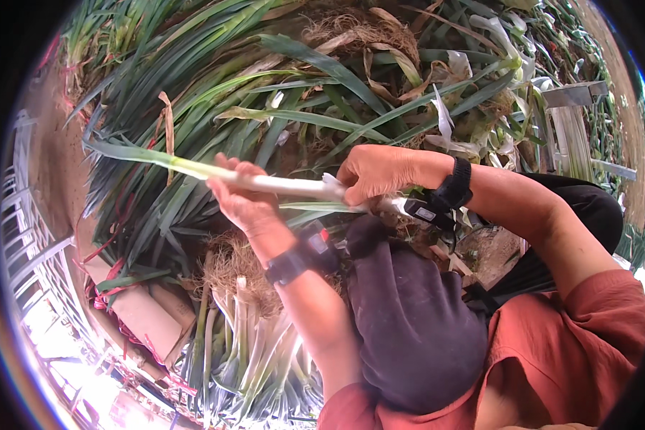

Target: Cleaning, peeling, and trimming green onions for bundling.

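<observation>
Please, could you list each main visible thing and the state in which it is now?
Long white-and-green leek-like stalk: held up, slightly slanted.
Bare left hand: fingers partly curled, supporting the stalk.
Bare right hand: closed on the stalk's white part.
Long, narrow green leaves: heaped loosely.
Thin brown dry roots: tangled.
Flat brown cardboard piece: lying slanted.
Black band-shaped wrist straps: fastened, one per wrist.

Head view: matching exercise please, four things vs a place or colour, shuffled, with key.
Things:
1. left hand
2. right hand
3. cardboard
4. shirt

Place or colour:
A. rust red
B. on the long stalk, farther from its green tip
C. tan
D. on the stalk, nearer its green tip

Pairs: 1-D, 2-B, 3-C, 4-A
</observation>
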The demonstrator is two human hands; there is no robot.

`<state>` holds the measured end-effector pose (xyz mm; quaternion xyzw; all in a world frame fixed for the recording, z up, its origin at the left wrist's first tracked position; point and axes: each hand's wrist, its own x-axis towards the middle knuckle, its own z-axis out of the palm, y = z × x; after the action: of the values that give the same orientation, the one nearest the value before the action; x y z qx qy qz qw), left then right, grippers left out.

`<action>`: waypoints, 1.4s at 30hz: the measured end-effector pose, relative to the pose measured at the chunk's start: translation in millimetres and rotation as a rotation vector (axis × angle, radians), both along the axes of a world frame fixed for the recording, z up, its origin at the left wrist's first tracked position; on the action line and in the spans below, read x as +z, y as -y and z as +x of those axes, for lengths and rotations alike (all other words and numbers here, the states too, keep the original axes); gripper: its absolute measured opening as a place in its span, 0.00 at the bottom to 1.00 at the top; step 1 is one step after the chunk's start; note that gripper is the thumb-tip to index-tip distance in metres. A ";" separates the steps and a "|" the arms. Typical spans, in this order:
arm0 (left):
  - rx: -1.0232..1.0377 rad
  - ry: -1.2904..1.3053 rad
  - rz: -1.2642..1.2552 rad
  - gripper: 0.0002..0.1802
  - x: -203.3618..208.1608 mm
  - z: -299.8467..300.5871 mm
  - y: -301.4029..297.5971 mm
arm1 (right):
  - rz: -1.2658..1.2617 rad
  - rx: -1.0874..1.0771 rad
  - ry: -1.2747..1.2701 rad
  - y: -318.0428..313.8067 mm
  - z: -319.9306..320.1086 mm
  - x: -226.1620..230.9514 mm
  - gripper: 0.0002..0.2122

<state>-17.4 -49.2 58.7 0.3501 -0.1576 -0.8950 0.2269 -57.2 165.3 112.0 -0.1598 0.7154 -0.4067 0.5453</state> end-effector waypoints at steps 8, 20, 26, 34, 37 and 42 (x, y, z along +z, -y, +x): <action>-0.072 0.455 -0.131 0.20 20.4 -10.0 -0.4 | 0.034 0.033 0.076 1.6 -0.1 4.3 0.16; -0.099 0.394 -0.130 0.25 6.9 0.0 5.7 | -0.031 -0.036 0.300 1.9 -8.1 -7.8 0.13; -0.066 0.444 -0.163 0.23 8.3 -5.9 0.0 | 0.066 0.297 -0.117 15.7 -7.6 13.3 0.19; -0.056 0.436 -0.156 0.23 3.7 -1.5 1.6 | -0.007 0.271 -0.010 13.4 -8.4 -1.3 0.18; -0.065 0.441 -0.155 0.23 5.5 -3.3 0.6 | -0.001 0.255 -0.035 11.2 -8.3 2.3 0.18; -0.072 0.451 -0.159 0.23 7.0 -2.6 2.3 | -0.031 0.221 0.073 10.9 -7.2 1.5 0.17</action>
<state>-20.0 -51.5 65.6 0.5164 -0.2867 -0.7864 0.1808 -64.4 154.4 113.5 -0.2313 0.6665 -0.3606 0.6100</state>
